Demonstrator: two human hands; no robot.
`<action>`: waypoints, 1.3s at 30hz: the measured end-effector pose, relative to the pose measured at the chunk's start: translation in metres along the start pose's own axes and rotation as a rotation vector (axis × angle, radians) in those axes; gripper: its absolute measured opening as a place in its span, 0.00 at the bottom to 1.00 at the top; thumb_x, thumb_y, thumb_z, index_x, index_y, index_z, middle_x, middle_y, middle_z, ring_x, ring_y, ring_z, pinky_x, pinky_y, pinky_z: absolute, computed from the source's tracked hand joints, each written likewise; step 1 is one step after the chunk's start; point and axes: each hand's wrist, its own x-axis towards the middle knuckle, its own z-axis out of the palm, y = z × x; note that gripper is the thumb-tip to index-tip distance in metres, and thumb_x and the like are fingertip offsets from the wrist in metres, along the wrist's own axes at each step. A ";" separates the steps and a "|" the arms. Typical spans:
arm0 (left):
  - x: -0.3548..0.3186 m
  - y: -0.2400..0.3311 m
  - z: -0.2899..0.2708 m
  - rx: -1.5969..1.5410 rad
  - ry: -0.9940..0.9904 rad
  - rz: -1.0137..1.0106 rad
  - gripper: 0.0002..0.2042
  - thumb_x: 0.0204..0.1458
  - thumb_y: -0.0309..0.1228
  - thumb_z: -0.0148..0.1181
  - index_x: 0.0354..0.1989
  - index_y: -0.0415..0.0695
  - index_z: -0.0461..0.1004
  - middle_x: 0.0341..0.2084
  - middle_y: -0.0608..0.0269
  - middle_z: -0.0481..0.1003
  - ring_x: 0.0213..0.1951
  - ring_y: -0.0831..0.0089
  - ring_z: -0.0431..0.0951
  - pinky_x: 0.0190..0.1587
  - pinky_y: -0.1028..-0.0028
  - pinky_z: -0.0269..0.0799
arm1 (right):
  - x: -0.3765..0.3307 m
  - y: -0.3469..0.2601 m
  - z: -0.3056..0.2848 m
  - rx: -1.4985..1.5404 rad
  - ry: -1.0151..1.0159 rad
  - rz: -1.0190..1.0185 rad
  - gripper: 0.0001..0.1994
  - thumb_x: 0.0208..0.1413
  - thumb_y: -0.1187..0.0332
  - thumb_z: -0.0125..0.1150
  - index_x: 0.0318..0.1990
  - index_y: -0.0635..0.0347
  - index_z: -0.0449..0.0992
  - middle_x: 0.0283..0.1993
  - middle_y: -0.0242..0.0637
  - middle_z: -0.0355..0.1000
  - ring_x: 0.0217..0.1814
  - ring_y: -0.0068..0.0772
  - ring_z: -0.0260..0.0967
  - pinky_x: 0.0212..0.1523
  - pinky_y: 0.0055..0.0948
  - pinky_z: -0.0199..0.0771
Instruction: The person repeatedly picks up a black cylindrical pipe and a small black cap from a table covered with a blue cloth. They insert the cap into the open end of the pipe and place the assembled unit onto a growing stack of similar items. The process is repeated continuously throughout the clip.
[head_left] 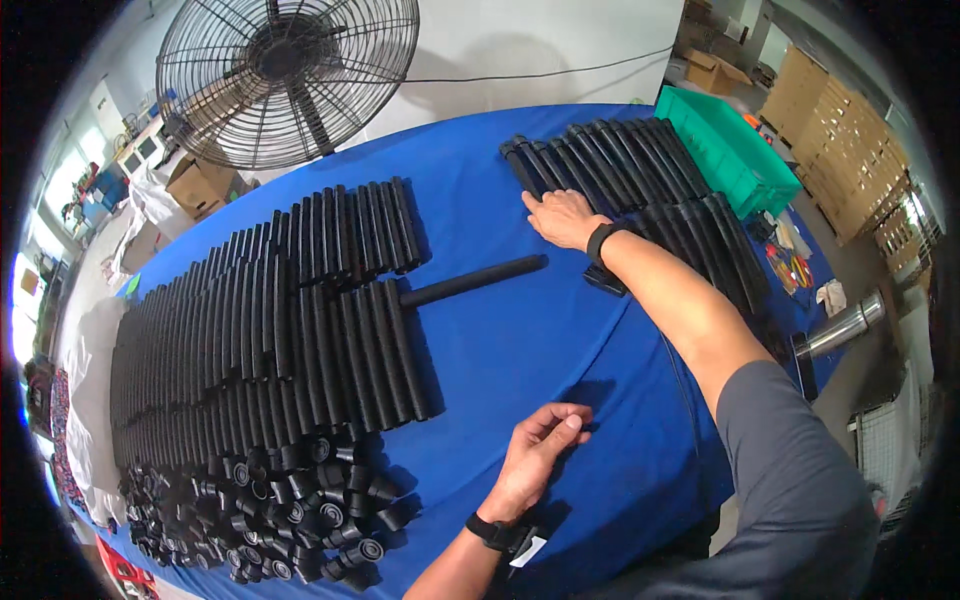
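My right hand (565, 218) reaches to the back right, its fingers closed at the near end of a black tube (524, 172) on the left edge of a row of capped tubes. How much of the tube it grips is partly hidden. Above the cloth near the front, my left hand (540, 445) is curled, thumb against the fingers; whatever may be in it cannot be made out. One loose black tube (475, 280) lies aslant between the hands and a large stack of plain tubes (230, 340). Many small black caps (290, 510) are heaped at the front left.
A blue cloth (500, 360) covers the table. Behind it stands a big black fan (285, 60). At the back right are a green crate (735, 150), hand tools (790, 265) and a shiny metal cylinder (845, 325). A thin cable (685, 390) crosses the cloth below my right arm.
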 end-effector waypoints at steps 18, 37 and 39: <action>0.003 -0.002 0.000 -0.035 -0.026 -0.006 0.13 0.67 0.33 0.55 0.52 0.36 0.75 0.50 0.54 0.77 0.54 0.67 0.76 0.57 0.66 0.74 | 0.014 0.035 0.018 0.241 0.093 0.350 0.14 0.57 0.68 0.55 0.42 0.72 0.79 0.46 0.63 0.77 0.51 0.62 0.77 0.52 0.54 0.77; 0.004 -0.007 -0.002 -0.033 -0.040 0.023 0.12 0.66 0.33 0.56 0.51 0.37 0.76 0.48 0.55 0.78 0.52 0.68 0.77 0.56 0.68 0.75 | -0.006 0.027 -0.012 0.143 0.046 0.240 0.19 0.63 0.58 0.53 0.48 0.67 0.76 0.44 0.58 0.78 0.48 0.63 0.77 0.50 0.57 0.77; 0.003 -0.008 -0.003 -0.045 -0.032 0.017 0.12 0.66 0.32 0.56 0.51 0.37 0.76 0.49 0.55 0.78 0.53 0.68 0.77 0.57 0.67 0.75 | 0.000 0.002 -0.034 0.157 0.061 0.217 0.21 0.64 0.53 0.52 0.47 0.65 0.78 0.48 0.58 0.77 0.50 0.61 0.77 0.50 0.57 0.78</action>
